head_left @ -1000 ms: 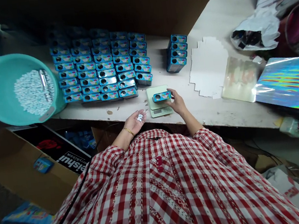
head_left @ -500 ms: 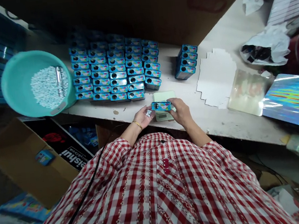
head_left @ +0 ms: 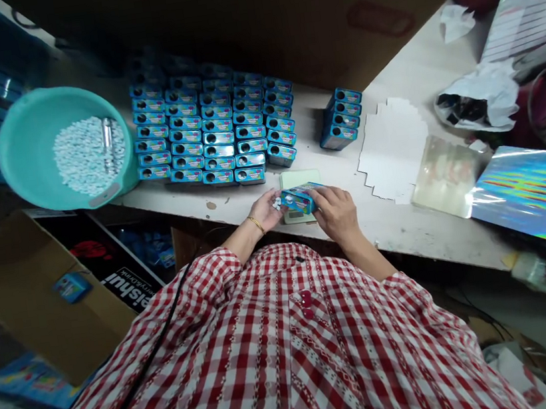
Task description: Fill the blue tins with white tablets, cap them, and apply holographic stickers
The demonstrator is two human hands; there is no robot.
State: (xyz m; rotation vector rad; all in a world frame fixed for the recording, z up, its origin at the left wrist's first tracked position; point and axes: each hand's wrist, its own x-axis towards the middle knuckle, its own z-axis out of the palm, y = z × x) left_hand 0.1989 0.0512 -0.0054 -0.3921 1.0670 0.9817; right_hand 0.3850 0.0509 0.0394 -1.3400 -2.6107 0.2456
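Observation:
My right hand grips a small blue candy tin and tilts it toward my left side, its opening facing the other palm. My left hand, a gold bangle at its wrist, is cupped beside that tin with several small white mints at the fingers. Whether the left fingers touch the tin I cannot tell. Under the hands lies a pale green scale, partly hidden by the tin. Behind them stand rows of similar blue tins, dark round holes in their tops.
A turquoise bowl of white mints, with a metal cylinder on them, stands left. A smaller group of tins and flat white card are on the right. A large cardboard box stands behind; an open carton is lower left.
The tin has tipped from nearly upright toward my left hand. My right hand has turned over its far side, and my left hand has shifted slightly right.

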